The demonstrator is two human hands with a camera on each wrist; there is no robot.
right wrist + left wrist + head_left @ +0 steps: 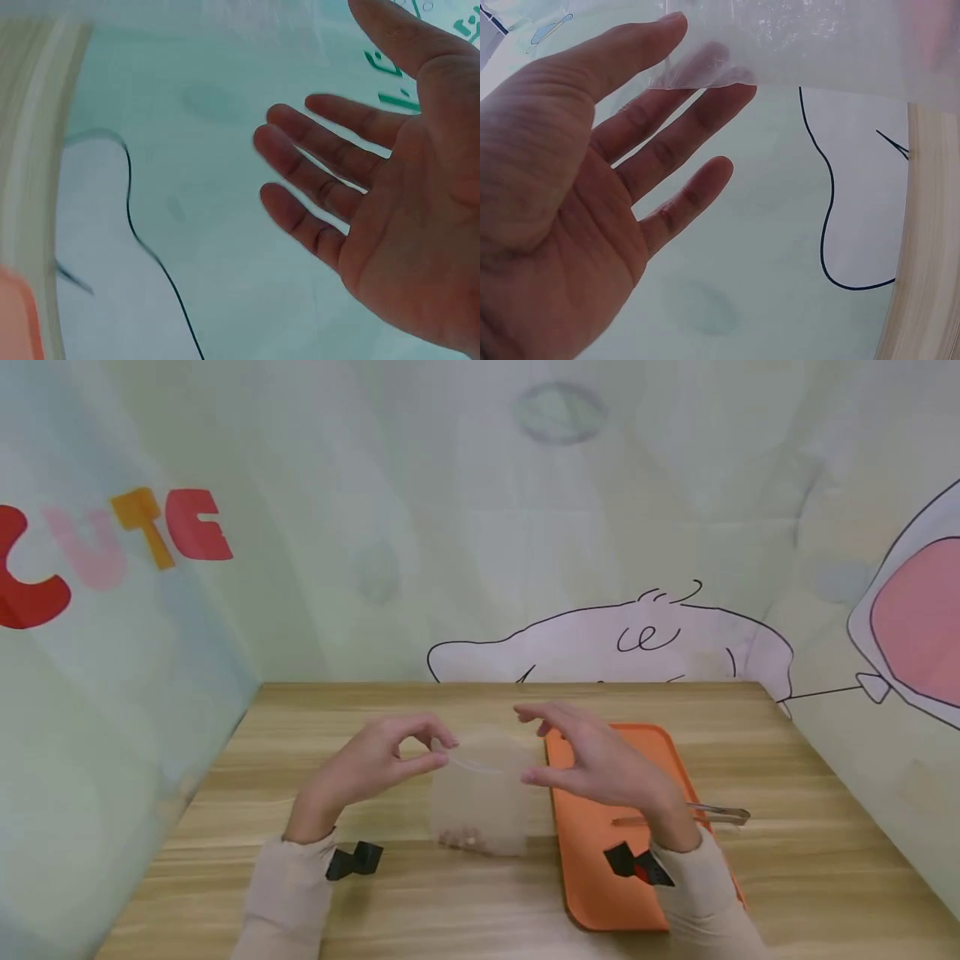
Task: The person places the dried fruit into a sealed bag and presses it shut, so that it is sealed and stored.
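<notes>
A translucent plastic bag [480,793] hangs upright over the table, with small brownish pieces [462,838] at its bottom; what they are is too blurred to tell. My left hand [378,756] pinches the bag's top left corner between thumb and fingers. In the left wrist view, the bag's edge [802,52] lies between the left thumb and fingertips. To the right of the bag, my right hand [592,760] is spread apart from it, thumb and fingers parted. The right wrist view shows that hand [375,180] holding nothing.
An orange tray [592,868] lies on the wooden table [262,793] beneath the right forearm. Metal tongs [723,814] rest across the tray, jutting past its right edge. A printed curtain [375,527] stands behind and beside the table.
</notes>
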